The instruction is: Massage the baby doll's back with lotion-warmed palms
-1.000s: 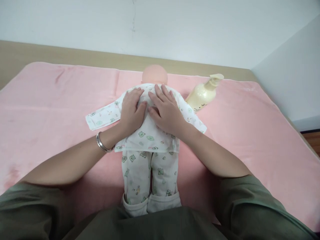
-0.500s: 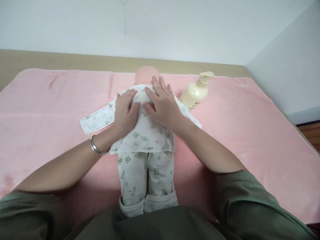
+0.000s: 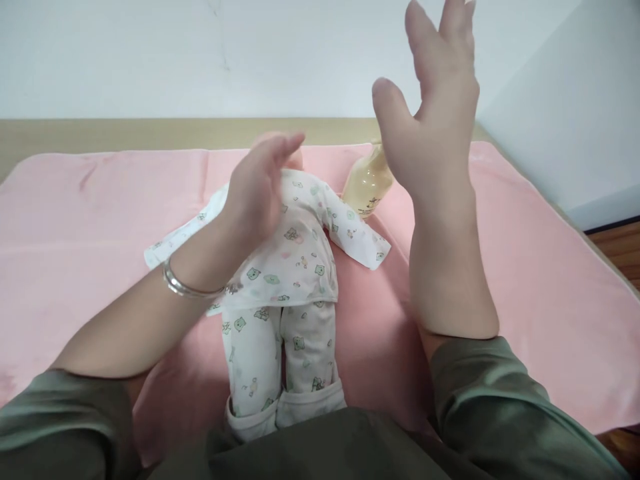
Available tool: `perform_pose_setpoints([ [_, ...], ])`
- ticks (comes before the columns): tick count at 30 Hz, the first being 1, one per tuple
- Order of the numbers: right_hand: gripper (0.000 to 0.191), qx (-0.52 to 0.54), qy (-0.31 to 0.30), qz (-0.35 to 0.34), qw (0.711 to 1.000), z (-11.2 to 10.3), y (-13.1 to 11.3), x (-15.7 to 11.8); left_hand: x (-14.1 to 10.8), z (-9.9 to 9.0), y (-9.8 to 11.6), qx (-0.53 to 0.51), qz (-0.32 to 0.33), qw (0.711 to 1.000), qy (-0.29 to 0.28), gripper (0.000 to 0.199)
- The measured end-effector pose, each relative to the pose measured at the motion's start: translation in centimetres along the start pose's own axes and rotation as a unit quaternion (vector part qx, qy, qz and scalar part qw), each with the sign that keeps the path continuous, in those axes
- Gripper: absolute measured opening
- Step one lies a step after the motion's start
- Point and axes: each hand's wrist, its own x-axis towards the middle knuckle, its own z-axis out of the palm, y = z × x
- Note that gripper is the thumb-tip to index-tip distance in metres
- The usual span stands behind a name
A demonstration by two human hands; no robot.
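A baby doll in a white printed top point(image 3: 300, 257) and matching trousers point(image 3: 257, 353) lies in front of me, sleeves spread to both sides. Most of its head point(image 3: 296, 160) is hidden behind my left hand point(image 3: 260, 187). That hand, slightly blurred, is raised over the doll's upper body with its fingers extended and nothing in it. My right hand point(image 3: 435, 107) is lifted high on the right, thumb and fingers apart, holding nothing. Just behind it stands a cream pump bottle point(image 3: 367, 183), its pump top partly covered by the hand.
A pink blanket point(image 3: 90, 220) covers the wooden tabletop point(image 3: 125, 133), which shows along the back edge. A white wall point(image 3: 150, 60) rises behind it, and another wall stands at the right. Brown wood point(image 3: 617, 250) shows at the far right edge.
Both hands have come off the doll's top, where they lay flat. My right hand has swung up and to the right; my left has lifted and turned on edge. The view has shifted slightly.
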Motion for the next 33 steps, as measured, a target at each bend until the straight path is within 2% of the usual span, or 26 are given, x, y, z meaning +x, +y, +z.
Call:
perform_pose_setpoints([
  [1,0.065,0.009,-0.012,0.010,1.000,0.2,0.2,0.1,0.7,0.4,1.1,-0.070,-0.030,0.996,-0.047,0.067],
  [2,0.065,0.013,-0.022,0.014,1.000,0.4,0.3,0.2,1.4,0.8,2.2,-0.094,-0.044,0.989,-0.103,0.072],
  [4,0.064,0.008,-0.032,0.019,0.999,1.0,0.3,0.3,2.7,1.6,3.8,-0.129,-0.057,0.979,-0.147,0.083],
  [6,0.064,-0.005,-0.047,0.030,0.998,1.9,0.3,0.2,3.9,2.5,4.3,-0.154,-0.056,0.973,-0.162,0.091],
  [8,0.059,-0.010,-0.077,0.037,0.996,3.0,0.4,0.1,5.2,3.4,3.6,-0.143,-0.047,0.977,-0.149,0.093],
  [11,0.042,0.003,-0.082,0.006,0.997,4.6,1.0,-0.2,7.4,4.3,1.1,-0.052,-0.025,0.993,-0.104,0.087],
  [14,0.047,-0.013,-0.068,-0.017,0.997,5.2,1.4,-0.5,9.2,5.0,-1.4,0.019,-0.009,0.996,-0.092,0.087],
  [17,0.046,-0.016,-0.080,0.006,0.997,4.8,1.1,-0.4,9.8,5.3,-2.9,0.034,0.031,0.996,-0.073,0.094],
  [20,0.040,-0.038,-0.104,0.085,0.990,4.5,0.2,0.2,8.7,4.8,-3.7,-0.011,0.049,0.993,-0.104,0.090],
  [22,0.035,-0.057,-0.109,0.124,0.985,4.6,-0.1,0.5,7.1,3.7,-4.0,-0.018,0.039,0.991,-0.126,0.079],
  [25,0.030,-0.063,-0.093,0.126,0.986,5.0,0.0,0.8,3.9,1.1,-3.6,0.027,0.021,0.992,-0.123,0.061],
  [27,0.030,-0.050,-0.089,0.120,0.987,5.1,0.2,0.8,1.8,-0.8,-2.6,-0.004,-0.010,0.988,-0.151,0.061],
  [30,0.033,-0.033,-0.101,0.134,0.985,4.9,0.1,0.8,-0.7,-3.2,0.2,-0.114,-0.074,0.966,-0.220,0.066],
  [33,0.036,-0.028,-0.116,0.155,0.981,4.5,-0.4,0.7,-2.2,-4.8,3.2,-0.129,-0.144,0.960,-0.202,0.067],
])
